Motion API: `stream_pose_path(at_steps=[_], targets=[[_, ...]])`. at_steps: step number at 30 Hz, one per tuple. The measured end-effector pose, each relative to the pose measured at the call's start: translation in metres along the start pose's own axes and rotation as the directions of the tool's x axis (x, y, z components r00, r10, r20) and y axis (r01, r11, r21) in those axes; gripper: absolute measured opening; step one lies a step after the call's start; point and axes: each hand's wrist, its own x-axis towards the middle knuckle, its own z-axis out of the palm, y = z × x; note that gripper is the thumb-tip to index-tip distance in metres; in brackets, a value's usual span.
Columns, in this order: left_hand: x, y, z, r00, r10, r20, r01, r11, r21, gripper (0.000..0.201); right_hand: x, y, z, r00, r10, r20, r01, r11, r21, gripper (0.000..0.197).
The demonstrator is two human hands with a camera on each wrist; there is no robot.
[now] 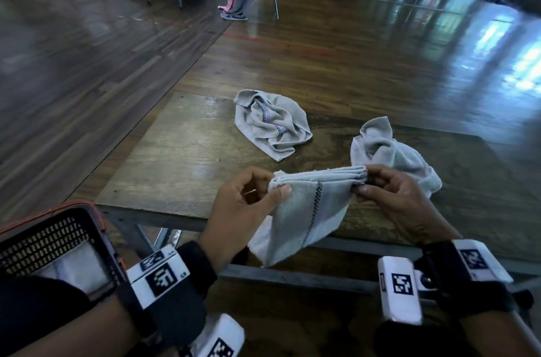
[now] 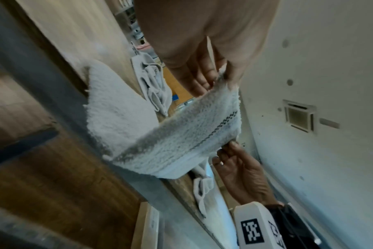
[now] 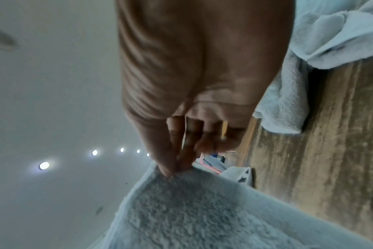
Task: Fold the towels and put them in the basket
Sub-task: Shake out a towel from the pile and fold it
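— What's on the left?

— A black plastic mesh basket (image 1: 55,242) with an orange rim, beside the tabletop's (image 1: 181,157) near left corner, something pale lying inside it.

— And the hands?

— The left hand (image 1: 246,204) pinches one end of a folded towel (image 1: 307,210), thumb pressed over the stacked edges. The right hand (image 1: 392,201) pinches the other end between thumb and curled fingertips. The towel is fluffy white terry with a dark checkered stripe; its top edge is drawn straight between the hands, the rest sagging over the worn wooden tabletop's near edge.

— Anything else?

— A crumpled striped towel (image 1: 272,125) lies near the far edge, and a rumpled plain one (image 1: 392,152) sits toward the right, just behind the right hand.
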Motion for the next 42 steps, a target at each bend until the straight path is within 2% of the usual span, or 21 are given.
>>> stream_pose_path(at_steps=[2, 4, 7, 13, 17, 24, 28, 30, 33, 35, 37, 39, 42], targets=[[0.003, -0.011, -0.005, 0.997, -0.059, -0.046, 0.062, 0.996, 0.07, 0.015, 0.01, 0.005, 0.005, 0.999, -0.012, -0.032, 0.006, 0.984, -0.18, 0.021], [0.006, -0.025, -0.01, 0.99, -0.124, -0.065, 0.135, 0.968, 0.212, 0.015, 0.024, 0.012, 0.01, 1.0, -0.003, -0.029, -0.005, 0.957, -0.289, 0.016], [0.009, -0.048, -0.02, 0.98, -0.184, -0.072, 0.197, 0.899, 0.39, 0.015, 0.047, 0.025, 0.026, 0.998, 0.065, 0.004, -0.06, 0.933, -0.355, 0.013], [0.017, -0.07, -0.047, 0.965, -0.196, -0.176, 0.258, 0.838, 0.48, 0.017, 0.084, 0.047, 0.065, 0.994, 0.091, -0.057, -0.107, 0.881, -0.461, 0.007], [0.024, -0.076, -0.064, 0.969, -0.178, -0.171, 0.246, 0.746, 0.619, 0.018, 0.101, 0.056, 0.08, 0.988, 0.12, -0.095, -0.153, 0.796, -0.585, 0.022], [0.031, -0.075, -0.071, 0.969, -0.201, -0.142, 0.233, 0.565, 0.791, 0.023, 0.108, 0.067, 0.094, 0.978, 0.179, -0.108, -0.192, 0.571, -0.798, 0.028], [0.035, -0.073, -0.073, 0.964, -0.254, -0.079, 0.176, 0.383, 0.907, 0.03, 0.105, 0.065, 0.094, 0.964, 0.264, -0.029, -0.183, 0.581, -0.793, 0.035], [0.04, -0.072, -0.072, 0.953, -0.3, -0.049, 0.156, 0.342, 0.927, 0.03, 0.103, 0.063, 0.093, 0.953, 0.304, -0.004, -0.202, 0.625, -0.754, 0.033], [0.045, -0.069, -0.069, 0.933, -0.356, -0.048, 0.189, 0.373, 0.908, 0.028, 0.099, 0.059, 0.088, 0.935, 0.354, 0.005, -0.258, 0.692, -0.674, 0.036], [0.048, -0.066, -0.066, 0.927, -0.369, -0.058, 0.228, 0.437, 0.87, 0.025, 0.095, 0.057, 0.083, 0.929, 0.371, -0.001, -0.3, 0.75, -0.59, 0.039], [0.053, -0.06, -0.063, 0.941, -0.334, -0.064, 0.249, 0.549, 0.797, 0.022, 0.089, 0.053, 0.077, 0.911, 0.412, -0.018, -0.385, 0.834, -0.396, 0.032], [0.059, -0.054, -0.06, 0.954, -0.295, -0.054, 0.237, 0.631, 0.738, 0.024, 0.082, 0.049, 0.072, 0.897, 0.442, -0.028, -0.438, 0.877, -0.197, 0.03], [0.071, -0.048, -0.053, 0.961, -0.274, -0.034, 0.228, 0.719, 0.657, 0.023, 0.073, 0.044, 0.066, 0.904, 0.423, -0.067, -0.424, 0.905, -0.001, 0.015]])
